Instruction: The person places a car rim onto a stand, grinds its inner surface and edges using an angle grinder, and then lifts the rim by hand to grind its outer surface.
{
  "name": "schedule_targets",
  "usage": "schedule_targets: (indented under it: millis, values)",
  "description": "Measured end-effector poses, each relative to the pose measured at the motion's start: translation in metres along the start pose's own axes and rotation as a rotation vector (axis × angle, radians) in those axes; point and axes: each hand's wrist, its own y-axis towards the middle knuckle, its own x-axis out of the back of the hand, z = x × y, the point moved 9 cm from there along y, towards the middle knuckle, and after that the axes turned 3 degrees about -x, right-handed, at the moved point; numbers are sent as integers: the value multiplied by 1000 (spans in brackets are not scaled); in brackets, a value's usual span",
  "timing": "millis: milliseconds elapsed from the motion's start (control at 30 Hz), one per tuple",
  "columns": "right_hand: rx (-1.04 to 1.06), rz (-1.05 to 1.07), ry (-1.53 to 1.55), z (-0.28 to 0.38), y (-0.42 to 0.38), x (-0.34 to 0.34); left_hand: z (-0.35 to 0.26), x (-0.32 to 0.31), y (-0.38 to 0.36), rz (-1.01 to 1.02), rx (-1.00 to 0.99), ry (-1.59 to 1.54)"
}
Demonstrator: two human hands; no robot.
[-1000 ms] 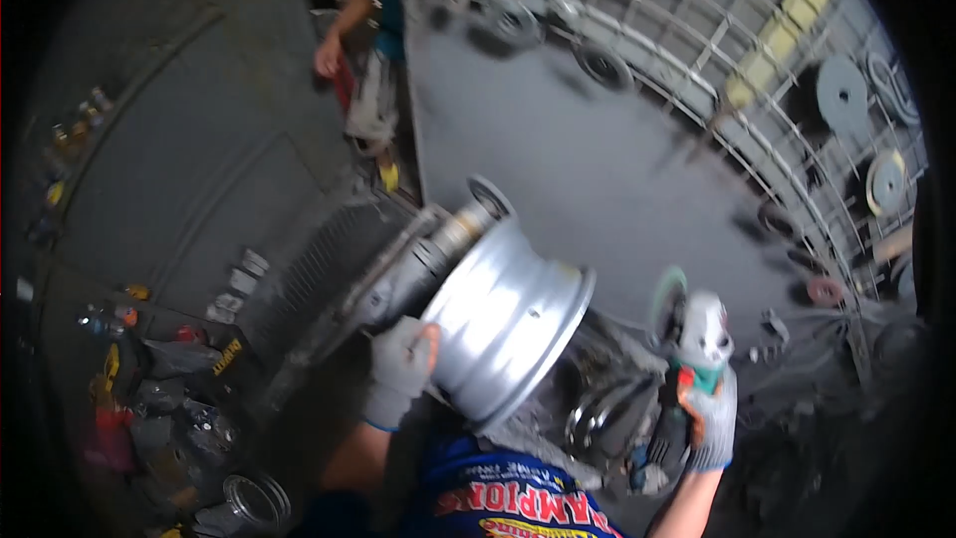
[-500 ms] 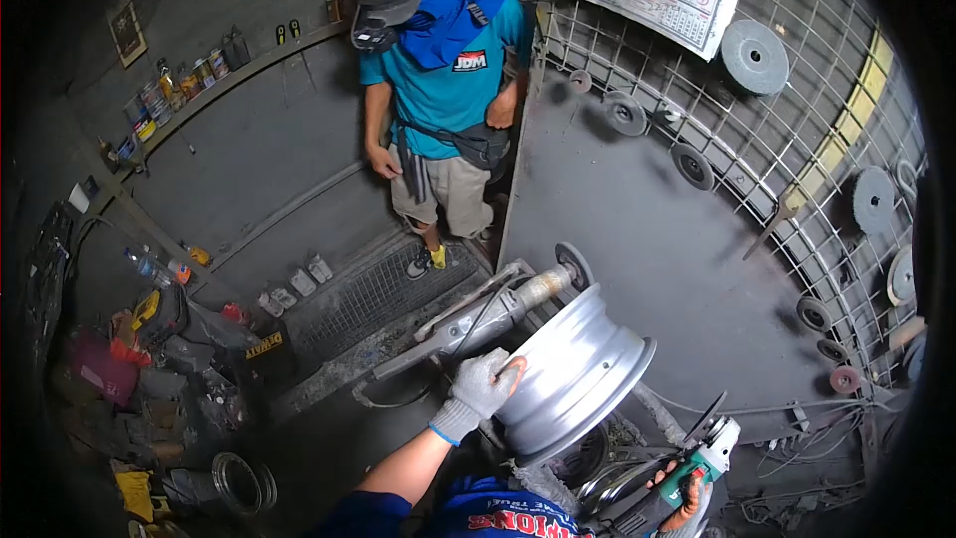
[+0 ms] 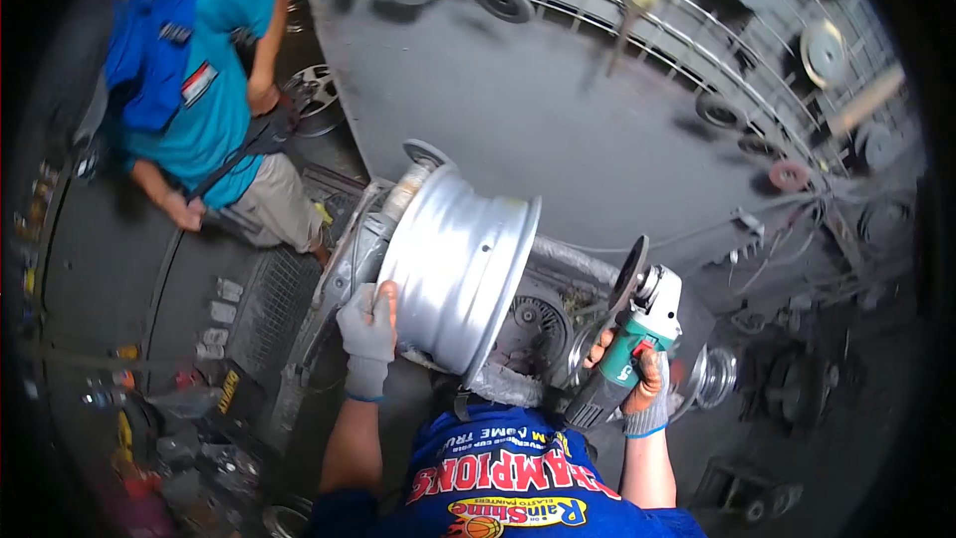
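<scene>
A silver wheel rim (image 3: 453,264) stands on its side in front of me, against a machine arm (image 3: 358,239). My left hand (image 3: 368,329), in a grey glove with bare fingertips, grips the rim's near left edge. To the right, my right hand (image 3: 645,389), gloved the same way, is wrapped round a green angle grinder (image 3: 625,351). The grinder's dark disc (image 3: 629,272) points up and stands apart from the rim.
A person (image 3: 214,100) in a teal shirt stands at the left. Grinding discs (image 3: 504,2) hang on a wire grid above a grey panel (image 3: 478,90). Tools and a yellow-marked case (image 3: 231,394) lie lower left. More rims (image 3: 712,377) sit at the right.
The view has swung right, so the person and rim appear further left. The grinder and my right hand now show more fully. My left hand still holds the rim's edge.
</scene>
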Motion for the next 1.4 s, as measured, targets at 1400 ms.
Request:
schedule_targets:
  millis: [1400]
  values:
    - [43,30,130,17,-18,51,-8,-5,9,-175,-76,80]
